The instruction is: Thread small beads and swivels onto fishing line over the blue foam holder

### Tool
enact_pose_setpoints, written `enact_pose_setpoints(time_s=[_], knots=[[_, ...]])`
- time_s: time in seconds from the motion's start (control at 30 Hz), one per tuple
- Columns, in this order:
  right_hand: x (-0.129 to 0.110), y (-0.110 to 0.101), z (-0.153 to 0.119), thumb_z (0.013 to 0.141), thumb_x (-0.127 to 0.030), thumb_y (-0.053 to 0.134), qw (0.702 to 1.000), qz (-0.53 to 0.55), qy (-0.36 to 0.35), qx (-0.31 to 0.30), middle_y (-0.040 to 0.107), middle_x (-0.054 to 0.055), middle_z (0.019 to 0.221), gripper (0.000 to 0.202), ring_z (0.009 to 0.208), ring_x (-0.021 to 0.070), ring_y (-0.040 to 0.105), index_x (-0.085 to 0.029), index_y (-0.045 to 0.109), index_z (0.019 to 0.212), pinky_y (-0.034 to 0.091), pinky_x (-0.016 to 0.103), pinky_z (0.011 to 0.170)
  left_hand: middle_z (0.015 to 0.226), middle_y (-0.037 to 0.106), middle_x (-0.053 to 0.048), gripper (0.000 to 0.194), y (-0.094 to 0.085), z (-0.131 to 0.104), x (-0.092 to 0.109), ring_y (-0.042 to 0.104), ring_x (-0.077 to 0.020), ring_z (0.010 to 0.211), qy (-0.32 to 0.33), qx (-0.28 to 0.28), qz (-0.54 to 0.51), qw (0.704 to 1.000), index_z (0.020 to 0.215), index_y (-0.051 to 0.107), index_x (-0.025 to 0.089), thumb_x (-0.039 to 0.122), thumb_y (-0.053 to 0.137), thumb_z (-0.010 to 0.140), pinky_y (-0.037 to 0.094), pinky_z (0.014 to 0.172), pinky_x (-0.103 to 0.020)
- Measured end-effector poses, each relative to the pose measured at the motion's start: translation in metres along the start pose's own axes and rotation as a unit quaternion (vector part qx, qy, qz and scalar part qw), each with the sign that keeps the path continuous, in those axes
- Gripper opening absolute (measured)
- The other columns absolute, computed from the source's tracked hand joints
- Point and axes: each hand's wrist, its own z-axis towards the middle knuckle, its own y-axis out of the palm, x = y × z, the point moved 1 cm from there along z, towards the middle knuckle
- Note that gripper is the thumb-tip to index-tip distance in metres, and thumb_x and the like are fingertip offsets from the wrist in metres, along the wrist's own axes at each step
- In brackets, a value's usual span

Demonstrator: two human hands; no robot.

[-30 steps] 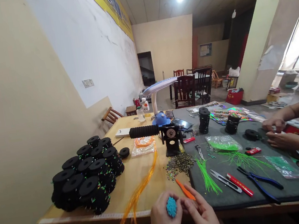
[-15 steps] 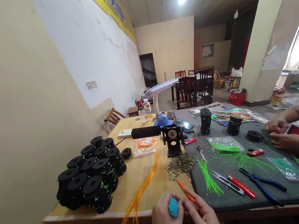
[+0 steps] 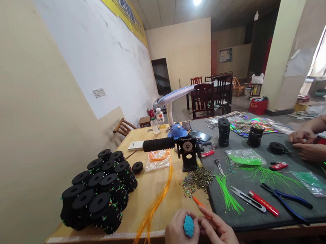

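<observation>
My left hand (image 3: 178,237) is closed round a bundle with a bumpy turquoise end (image 3: 188,226) that shows between thumb and fingers. My right hand (image 3: 219,232) touches it fingertip to fingertip and holds an orange pointed tool (image 3: 199,203), its tip aimed at the beads. Anything thin between the fingertips is too small to make out. A pile of small dark and gold beads (image 3: 202,178) lies just ahead, below a black clamp device (image 3: 188,153) with a ribbed roll. Orange strands (image 3: 157,205) trail over the table's front edge to the left.
Stacked black spools (image 3: 100,204) fill the left side. On the grey mat (image 3: 242,216) lie green strands (image 3: 227,194), snips (image 3: 248,199), a red lighter-like stick (image 3: 264,203) and blue-handled pliers (image 3: 287,201). Another person's hands (image 3: 308,142) work at the right. A desk lamp (image 3: 178,130) stands behind.
The orange tool and my right fingers have shifted very slightly. The other person's hands have moved a little at the right, and the shiny sheet beside them shows more.
</observation>
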Motion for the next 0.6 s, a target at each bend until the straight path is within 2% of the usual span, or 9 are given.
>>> enact_pose_setpoints(time_s=[0.23, 0.37, 0.47, 0.6], knots=[[0.000, -0.001, -0.001, 0.074, -0.049, 0.075, 1.000, 0.001, -0.010, -0.019, 0.075, 0.011, 0.103, 0.051, 0.098, 0.0289, 0.069, -0.023, 0.068, 0.118, 0.054, 0.041, 0.088, 0.070, 0.069, -0.003, 0.010, 0.001, 0.001, -0.001, 0.067, -0.0189, 0.065, -0.006, -0.007, -0.012, 1.000, 0.075, 0.063, 0.020, 0.021, 0.057, 0.083, 0.049, 0.059, -0.024], [-0.018, -0.011, -0.001, 0.076, -0.052, 0.071, 0.991, -0.118, -0.062, 0.017, 0.076, 0.011, 0.098, 0.048, 0.091, 0.0273, 0.070, -0.022, 0.070, 0.113, 0.054, 0.037, 0.087, 0.070, 0.069, -0.002, 0.013, -0.001, 0.002, -0.004, 0.067, -0.0185, 0.065, -0.004, -0.009, -0.024, 1.000, 0.077, 0.063, 0.020, 0.028, 0.057, 0.085, 0.050, 0.060, -0.023], [-0.043, -0.038, 0.000, 0.082, -0.047, 0.065, 0.945, -0.288, -0.137, 0.068, 0.076, 0.010, 0.094, 0.031, 0.089, 0.0271, 0.069, -0.022, 0.075, 0.099, 0.053, 0.034, 0.083, 0.066, 0.067, -0.001, 0.018, -0.004, 0.005, -0.006, 0.065, -0.0177, 0.060, 0.013, -0.002, -0.037, 0.999, 0.073, 0.063, 0.020, 0.032, 0.057, 0.085, 0.050, 0.058, -0.022], [-0.081, -0.094, 0.005, 0.084, -0.036, 0.060, 0.828, -0.490, -0.223, 0.155, 0.074, 0.009, 0.089, 0.019, 0.088, 0.0273, 0.065, -0.023, 0.074, 0.088, 0.048, 0.037, 0.084, 0.064, 0.067, -0.001, 0.019, -0.009, 0.009, -0.011, 0.065, -0.0175, 0.057, 0.031, -0.014, -0.042, 0.999, 0.074, 0.064, 0.020, 0.036, 0.059, 0.084, 0.051, 0.055, -0.021]])
